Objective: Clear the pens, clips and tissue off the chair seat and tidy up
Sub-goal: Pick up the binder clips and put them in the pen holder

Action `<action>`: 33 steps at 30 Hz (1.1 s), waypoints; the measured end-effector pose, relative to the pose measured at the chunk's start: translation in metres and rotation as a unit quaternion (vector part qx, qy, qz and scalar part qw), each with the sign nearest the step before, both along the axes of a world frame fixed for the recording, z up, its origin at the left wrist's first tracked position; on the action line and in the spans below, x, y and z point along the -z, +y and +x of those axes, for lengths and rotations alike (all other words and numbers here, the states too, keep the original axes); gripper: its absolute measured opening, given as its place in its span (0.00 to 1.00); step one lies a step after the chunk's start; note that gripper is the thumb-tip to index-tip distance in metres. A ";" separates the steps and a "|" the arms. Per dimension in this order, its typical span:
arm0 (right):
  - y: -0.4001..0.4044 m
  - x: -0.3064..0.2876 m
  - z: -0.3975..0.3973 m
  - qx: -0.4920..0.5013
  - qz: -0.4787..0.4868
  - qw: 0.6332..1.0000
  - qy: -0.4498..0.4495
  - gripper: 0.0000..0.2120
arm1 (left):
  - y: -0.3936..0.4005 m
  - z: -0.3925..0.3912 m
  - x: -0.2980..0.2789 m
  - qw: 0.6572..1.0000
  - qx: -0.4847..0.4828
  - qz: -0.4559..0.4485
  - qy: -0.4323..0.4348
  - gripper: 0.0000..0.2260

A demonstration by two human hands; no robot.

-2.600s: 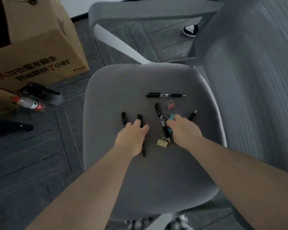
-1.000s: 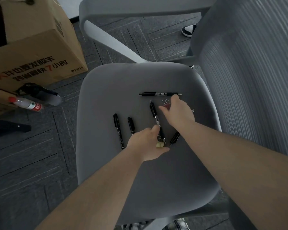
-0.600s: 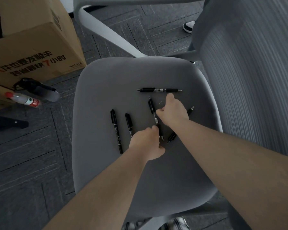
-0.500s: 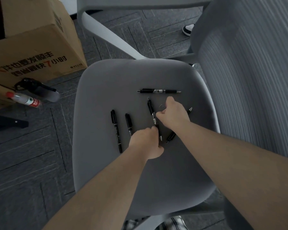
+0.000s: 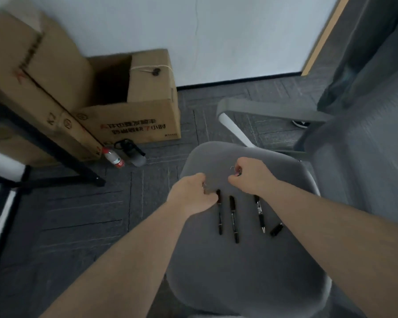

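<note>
The grey chair seat (image 5: 239, 271) holds black pens: two side by side (image 5: 220, 212) (image 5: 233, 219), a third (image 5: 259, 213) to their right, and a short piece of another (image 5: 276, 229) showing beside my right forearm. My left hand (image 5: 191, 196) is fisted above the seat's left edge, with a bit of clip wire showing at its fingers. My right hand (image 5: 251, 177) is closed over the seat's far part, and a pink binder clip (image 5: 236, 172) with its wire loop pokes out. No tissue is in view.
An open cardboard box (image 5: 129, 111) stands on the carpet by the wall, with a plastic bottle (image 5: 113, 158) and a black object (image 5: 131, 150) in front of it. A black table leg (image 5: 55, 152) crosses at left. The chair's armrest (image 5: 262, 111) and backrest (image 5: 365, 157) are at right.
Both hands have closed on clips and lifted off the seat toward its far left. The clips are gone from the seat. My head has tilted up, bringing the box and wall into view.
</note>
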State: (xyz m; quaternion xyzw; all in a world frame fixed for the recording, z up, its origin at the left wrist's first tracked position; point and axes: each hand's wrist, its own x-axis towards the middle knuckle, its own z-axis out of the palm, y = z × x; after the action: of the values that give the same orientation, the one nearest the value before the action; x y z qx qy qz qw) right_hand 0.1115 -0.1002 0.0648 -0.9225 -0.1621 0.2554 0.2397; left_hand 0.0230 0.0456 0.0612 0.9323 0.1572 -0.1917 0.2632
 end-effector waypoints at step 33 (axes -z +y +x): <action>0.651 -0.156 -0.423 -0.535 0.072 0.839 -0.066 0.12 | 0.521 -0.499 -0.162 0.854 -0.508 0.100 -0.057 0.16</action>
State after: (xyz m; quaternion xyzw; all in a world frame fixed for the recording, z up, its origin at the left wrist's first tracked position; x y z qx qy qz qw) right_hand -0.3118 0.5506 0.2209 -0.6873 -0.6637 0.2695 0.1203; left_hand -0.4757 0.5667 0.2228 0.7532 0.6119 0.0390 0.2383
